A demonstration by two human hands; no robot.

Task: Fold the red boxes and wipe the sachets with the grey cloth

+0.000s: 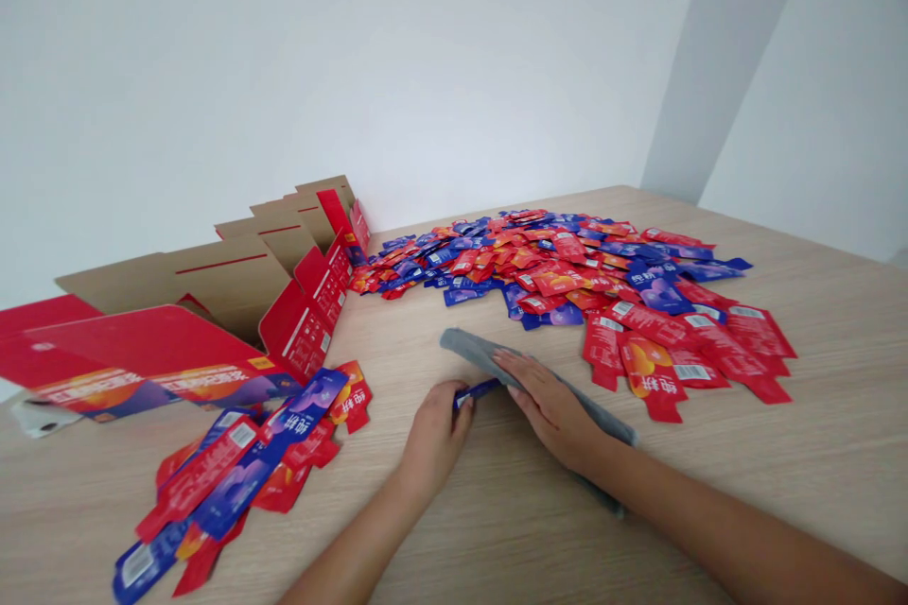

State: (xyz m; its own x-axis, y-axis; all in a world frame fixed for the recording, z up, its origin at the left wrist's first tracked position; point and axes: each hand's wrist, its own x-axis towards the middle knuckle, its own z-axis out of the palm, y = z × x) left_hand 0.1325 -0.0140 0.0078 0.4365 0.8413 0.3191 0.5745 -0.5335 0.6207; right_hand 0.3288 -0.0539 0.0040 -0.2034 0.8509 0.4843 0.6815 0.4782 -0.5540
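My left hand (434, 435) is closed around one end of a blue sachet (478, 390), just above the wooden table. The sachet's other end disappears beneath my right hand (553, 408) and a grey cloth (474, 347). My right hand grips the cloth, its fingers close together and laid along it; the thumb is hidden. Part of the cloth stands tilted up from the tabletop. To the left of my hands lies a small pile of red and blue sachets (273, 440), overlapping one another.
A large heap of red and blue sachets (560, 267) spreads across the back and right of the table (837, 340). Red cardboard boxes (205, 345) with raised brown flaps stand in a row at the left. A white object (43, 417) sits partly behind the nearest box. A wall rises behind.
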